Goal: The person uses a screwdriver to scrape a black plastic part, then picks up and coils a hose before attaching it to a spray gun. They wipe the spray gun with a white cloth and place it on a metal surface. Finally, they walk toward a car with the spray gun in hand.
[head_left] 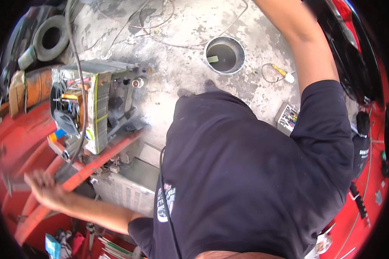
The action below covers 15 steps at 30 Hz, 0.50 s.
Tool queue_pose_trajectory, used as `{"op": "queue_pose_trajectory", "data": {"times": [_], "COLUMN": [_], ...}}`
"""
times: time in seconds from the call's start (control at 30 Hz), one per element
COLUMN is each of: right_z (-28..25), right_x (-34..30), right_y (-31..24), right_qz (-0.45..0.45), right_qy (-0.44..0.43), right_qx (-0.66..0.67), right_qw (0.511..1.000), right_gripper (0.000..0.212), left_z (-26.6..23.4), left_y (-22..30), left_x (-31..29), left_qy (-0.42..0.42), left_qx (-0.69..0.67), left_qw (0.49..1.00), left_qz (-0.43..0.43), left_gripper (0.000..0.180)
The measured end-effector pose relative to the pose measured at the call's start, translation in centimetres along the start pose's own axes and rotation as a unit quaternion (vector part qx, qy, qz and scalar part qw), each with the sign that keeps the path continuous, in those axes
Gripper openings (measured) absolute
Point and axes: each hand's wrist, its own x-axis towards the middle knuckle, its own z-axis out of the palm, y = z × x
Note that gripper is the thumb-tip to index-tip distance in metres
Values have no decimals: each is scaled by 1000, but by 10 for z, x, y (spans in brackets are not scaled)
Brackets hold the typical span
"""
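My left hand [45, 190] is at the far left, over red metal bars [80, 177]. Its fingers look partly bent but are smeared, and I cannot make out anything in them. Whether it touches the bar beneath is unclear. Near it stands a tool cart [100, 114] with a top tray packed with hand tools [75, 97]. A dark hose [78, 69] hangs across the cart. My right arm [311, 47] reaches up past the upper edge beside a black and red vehicle [354, 47], with its hand out of the picture.
A round metal tub [209, 45] with a small greenish block [213, 59] in it stands on the stained concrete floor. Hoses [181, 44] loop over the floor. A yellow-handled tool [280, 69] and a box of small parts [286, 118] lie to the right. A tyre [38, 39] leans at far left.
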Motion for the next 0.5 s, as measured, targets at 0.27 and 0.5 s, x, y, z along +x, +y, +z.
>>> {"op": "queue_pose_trajectory", "data": {"times": [0.27, 0.5], "right_z": [-3, 14], "right_x": [14, 30], "right_y": [-131, -131], "right_qz": [-153, -83], "right_qy": [40, -47], "right_qx": [137, 226], "right_qw": [978, 969], "right_gripper": [38, 23], "left_z": [277, 380], "left_y": [-135, -150], "left_x": [62, 156], "left_qy": [-266, -304], "left_qx": [-154, -251], "left_qw": [952, 919], "left_qz": [-8, -12], "left_gripper": [50, 45]}}
